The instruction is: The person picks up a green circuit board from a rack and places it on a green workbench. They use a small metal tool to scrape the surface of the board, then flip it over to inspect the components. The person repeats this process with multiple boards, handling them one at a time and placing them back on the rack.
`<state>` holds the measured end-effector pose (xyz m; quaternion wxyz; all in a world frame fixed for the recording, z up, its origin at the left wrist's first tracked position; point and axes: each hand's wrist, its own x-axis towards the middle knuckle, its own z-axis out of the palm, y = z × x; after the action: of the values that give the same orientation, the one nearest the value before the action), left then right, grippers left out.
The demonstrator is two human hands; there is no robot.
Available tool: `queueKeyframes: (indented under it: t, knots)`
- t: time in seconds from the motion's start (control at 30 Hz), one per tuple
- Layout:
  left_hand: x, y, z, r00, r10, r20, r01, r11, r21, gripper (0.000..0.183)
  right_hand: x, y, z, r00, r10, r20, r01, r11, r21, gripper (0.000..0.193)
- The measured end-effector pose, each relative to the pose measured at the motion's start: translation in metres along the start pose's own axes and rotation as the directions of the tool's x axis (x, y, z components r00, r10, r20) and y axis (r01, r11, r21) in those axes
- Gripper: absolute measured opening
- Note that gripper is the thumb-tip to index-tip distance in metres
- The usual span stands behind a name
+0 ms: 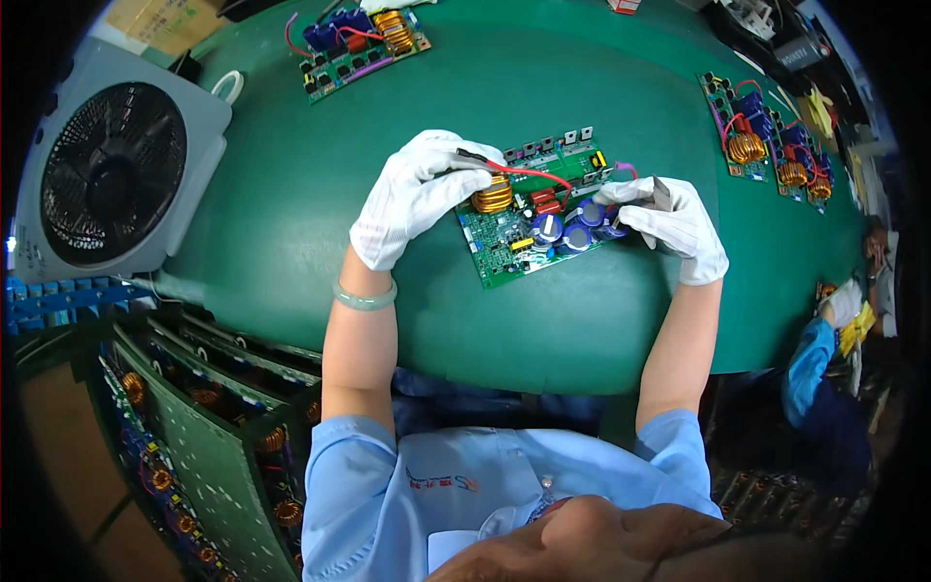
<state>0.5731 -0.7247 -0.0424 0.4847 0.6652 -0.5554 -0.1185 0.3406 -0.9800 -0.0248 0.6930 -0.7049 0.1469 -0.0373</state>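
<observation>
A green circuit board (493, 270) lies slightly turned on the table in front of me. It carries blue capacitors (578, 237), a copper coil (494, 197) and a row of upright black parts along its far edge. My left hand (412, 194), white-gloved, is closed at the coil, pinching a red wire (531, 173) near its dark end. The wire arches over the board toward the capacitors. At the board's right edge my right hand (677, 225), also gloved, closes its fingers round a flat grey metal piece (661, 194) beside the capacitors; its exact kind is unclear.
A similar board (364, 63) lies at the far left, and more boards (742, 136) sit at the right. A grey box fan (116, 170) stands on the left. Below it, a green rack (199, 417) holds several boards. Another person's gloved hand (842, 303) shows far right.
</observation>
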Motion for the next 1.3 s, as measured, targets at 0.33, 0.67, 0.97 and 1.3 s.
queueKeyframes:
  t: [0.33,0.67,0.97,1.3]
  knots:
    - [-0.002,-0.009,0.002,0.991,-0.131,0.023,0.133,0.982,-0.138,0.022,0.001,-0.005,-0.004,0.984,0.18,0.006,-0.177,0.973,-0.15,0.031]
    - [0.004,-0.008,-0.001,0.965,-0.25,0.081,0.263,0.932,-0.249,0.021,0.003,-0.013,-0.002,0.967,0.253,-0.001,-0.248,0.95,-0.191,0.036]
    - [0.005,-0.014,-0.002,0.942,-0.311,0.124,0.335,0.875,-0.349,0.02,0.004,-0.007,-0.005,0.968,0.249,0.016,-0.241,0.949,-0.202,0.04]
    - [0.005,-0.012,-0.002,0.936,-0.327,0.133,0.353,0.846,-0.401,0.022,0.005,-0.003,-0.006,0.972,0.231,0.032,-0.222,0.96,-0.168,0.043]
